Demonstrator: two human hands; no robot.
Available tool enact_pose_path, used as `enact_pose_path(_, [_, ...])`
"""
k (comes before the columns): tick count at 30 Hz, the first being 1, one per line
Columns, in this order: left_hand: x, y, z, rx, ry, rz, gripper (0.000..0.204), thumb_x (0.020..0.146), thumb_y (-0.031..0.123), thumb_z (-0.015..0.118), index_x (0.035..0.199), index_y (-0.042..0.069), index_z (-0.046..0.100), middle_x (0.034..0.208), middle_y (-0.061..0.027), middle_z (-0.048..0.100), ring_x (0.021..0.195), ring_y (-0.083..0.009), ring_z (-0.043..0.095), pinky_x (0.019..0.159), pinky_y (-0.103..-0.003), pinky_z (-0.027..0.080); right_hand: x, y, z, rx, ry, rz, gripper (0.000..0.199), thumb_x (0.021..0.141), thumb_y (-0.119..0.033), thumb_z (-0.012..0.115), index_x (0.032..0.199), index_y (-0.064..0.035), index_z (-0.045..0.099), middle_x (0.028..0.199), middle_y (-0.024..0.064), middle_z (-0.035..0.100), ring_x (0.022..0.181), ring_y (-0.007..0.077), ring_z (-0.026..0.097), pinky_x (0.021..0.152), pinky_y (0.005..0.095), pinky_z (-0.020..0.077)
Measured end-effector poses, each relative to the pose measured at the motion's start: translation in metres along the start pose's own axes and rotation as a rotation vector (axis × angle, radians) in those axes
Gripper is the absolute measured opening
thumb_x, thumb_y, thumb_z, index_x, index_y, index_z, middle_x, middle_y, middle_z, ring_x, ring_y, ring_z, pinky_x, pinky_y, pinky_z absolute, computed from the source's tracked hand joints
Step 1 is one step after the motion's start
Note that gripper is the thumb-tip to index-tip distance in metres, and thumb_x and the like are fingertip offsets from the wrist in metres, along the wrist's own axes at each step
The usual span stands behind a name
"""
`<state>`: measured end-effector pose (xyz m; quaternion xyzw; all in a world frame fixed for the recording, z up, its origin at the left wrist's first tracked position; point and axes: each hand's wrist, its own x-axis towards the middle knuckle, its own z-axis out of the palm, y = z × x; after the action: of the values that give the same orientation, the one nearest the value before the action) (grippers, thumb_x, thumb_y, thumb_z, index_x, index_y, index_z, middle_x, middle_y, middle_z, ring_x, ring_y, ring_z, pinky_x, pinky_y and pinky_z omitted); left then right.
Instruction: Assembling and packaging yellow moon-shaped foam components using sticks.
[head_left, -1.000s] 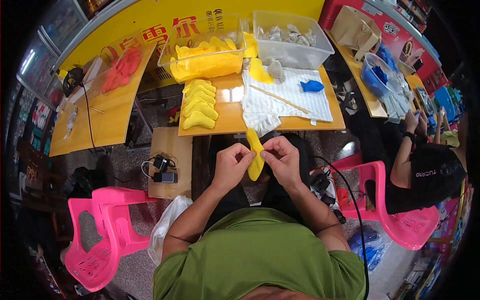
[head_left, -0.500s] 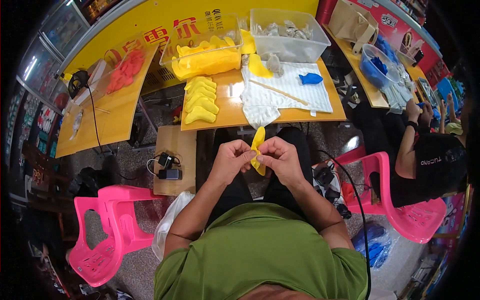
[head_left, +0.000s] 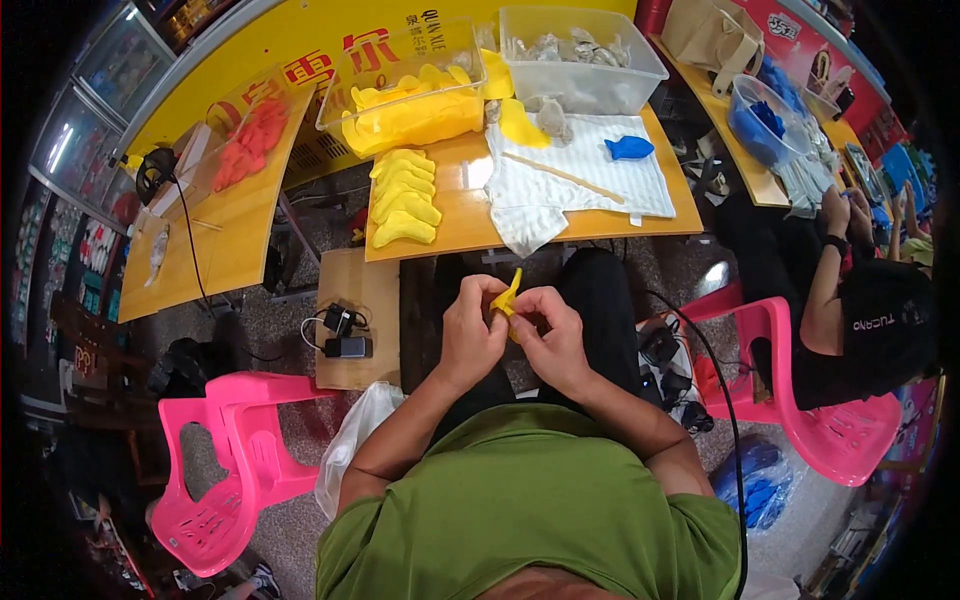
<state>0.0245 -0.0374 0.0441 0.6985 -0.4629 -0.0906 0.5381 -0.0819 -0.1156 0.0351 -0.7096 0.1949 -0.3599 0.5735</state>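
Note:
Above my lap, my left hand (head_left: 474, 328) and my right hand (head_left: 552, 342) pinch a small yellow banana-shaped fabric piece (head_left: 508, 294) between thumbs and fingers. Its tip sticks up between them, while my fingers cover much of the rest. On the table (head_left: 455, 220) ahead, several plump yellow banana-shaped pieces (head_left: 406, 200) lie overlapped in a row. A white striped cloth (head_left: 625, 190) bears a thin wooden stick (head_left: 563, 177), a blue fish-shaped piece (head_left: 629, 148), a flat yellow piece (head_left: 522, 125) and a clump of greyish stuffing (head_left: 553, 120).
Behind stand a clear bin (head_left: 420, 125) of yellow pieces and another clear bin (head_left: 600, 90) with greyish-white contents. Pink chairs (head_left: 235, 440) flank me. A black cable (head_left: 722, 390) runs at my right. A co-worker (head_left: 875, 330) sits at a right-hand table with a blue-filled tub (head_left: 765, 140).
The yellow piece was upright and long between my fingers; now it is folded and twisted, with less showing. My left hand has turned more upright, and the whole view has shifted slightly.

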Motion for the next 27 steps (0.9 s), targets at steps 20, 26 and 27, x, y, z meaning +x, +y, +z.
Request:
enact_pose_path(20, [0.000, 0.001, -0.004, 0.094, 0.043, 0.135, 0.020, 0.069, -0.006, 0.062, 0.088, -0.001, 0.058, 0.077, -0.0123, 0.056, 0.069, -0.0295, 0.059, 0.061, -0.034, 0.047, 0.001, 0.001, 0.005, -0.194, 0.035, -0.273, 0.017, 0.075, 0.009, 0.060, 0.088, 0.0008, 0.053, 0.078, 0.0101, 0.053, 0.066, 0.0179, 0.055, 0.058, 0.0268, 0.0447])
enact_pose_path(26, [-0.001, -0.009, -0.007, 0.035, -0.045, -0.012, 0.018, 0.067, -0.006, 0.063, 0.083, 0.000, 0.058, 0.074, -0.0109, 0.054, 0.065, -0.0257, 0.056, 0.057, -0.032, 0.045, 0.001, -0.011, 0.006, -0.204, 0.001, -0.394, 0.019, 0.072, 0.011, 0.059, 0.087, 0.0002, 0.052, 0.078, 0.0130, 0.054, 0.067, 0.0282, 0.056, 0.058, 0.0331, 0.0448])
enact_pose_path(27, [-0.001, -0.010, -0.006, 0.040, -0.039, -0.027, 0.018, 0.067, -0.007, 0.063, 0.083, 0.000, 0.058, 0.074, -0.0113, 0.054, 0.066, -0.0259, 0.057, 0.057, -0.033, 0.045, 0.001, -0.011, 0.006, -0.192, -0.039, -0.392, 0.019, 0.073, 0.010, 0.060, 0.087, 0.0004, 0.053, 0.079, 0.0122, 0.053, 0.068, 0.0245, 0.055, 0.059, 0.0300, 0.0450])
